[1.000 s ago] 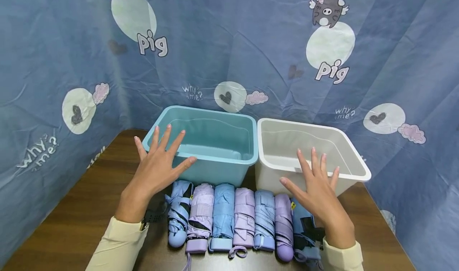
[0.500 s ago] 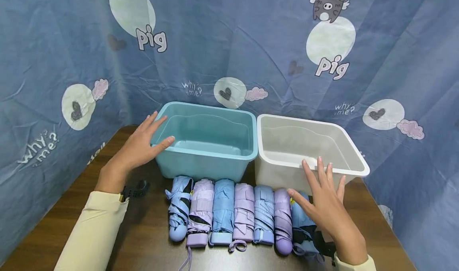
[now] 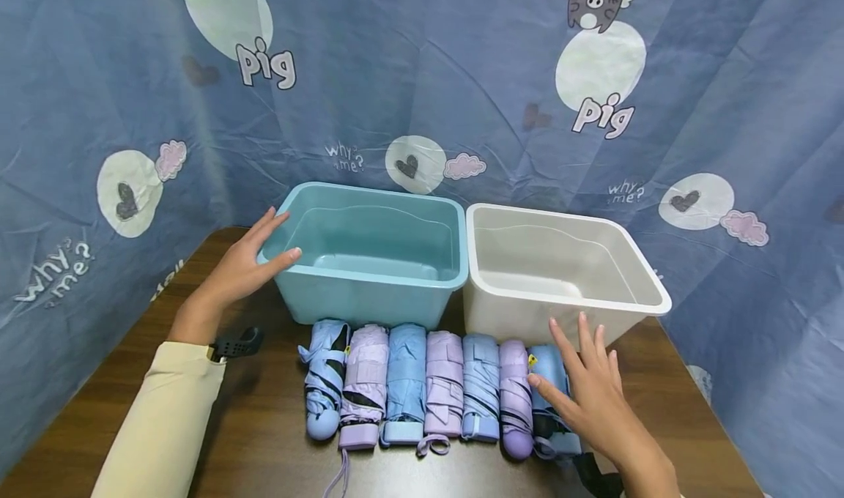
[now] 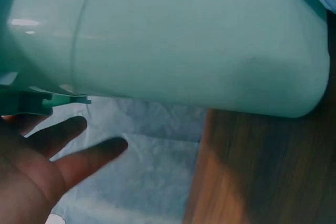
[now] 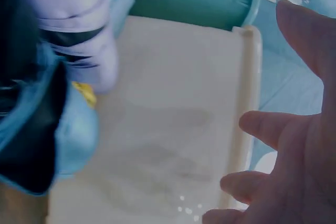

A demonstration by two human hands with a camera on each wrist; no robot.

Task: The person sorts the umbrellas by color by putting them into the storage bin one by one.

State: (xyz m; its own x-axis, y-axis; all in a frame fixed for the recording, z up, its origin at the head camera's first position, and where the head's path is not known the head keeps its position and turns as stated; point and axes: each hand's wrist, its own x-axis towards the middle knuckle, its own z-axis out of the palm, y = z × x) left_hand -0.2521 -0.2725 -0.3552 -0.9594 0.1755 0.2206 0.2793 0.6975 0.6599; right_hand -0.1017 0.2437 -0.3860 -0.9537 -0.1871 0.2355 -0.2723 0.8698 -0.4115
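My left hand [image 3: 239, 265], fingers extended and thumb apart, is at the left end of the teal bin [image 3: 363, 302]; whether it touches the rim I cannot tell. In the left wrist view its fingers [image 4: 94, 161] lie beside the bin's outer wall. My right hand [image 3: 593, 395] hovers with spread fingers over the rightmost blue folded umbrella [image 3: 549, 360], partly hiding it, in front of the white bin [image 3: 508, 315]. Several folded umbrellas line up before the bins, among them a round-ended blue one [image 3: 323, 388], a lilac one [image 3: 365, 381] and a purple one [image 3: 516, 388]. Neither hand holds anything.
The two bins stand side by side at the back of the brown wooden table [image 3: 277, 439], their insides bare. Behind them hangs a blue printed curtain [image 3: 343, 66]. A lilac strap [image 3: 338, 476] trails toward the front.
My left hand has moved left, from above the teal bin's front rim to its left end. The right hand has drawn back and down toward the rightmost umbrella. The view has shifted slightly.
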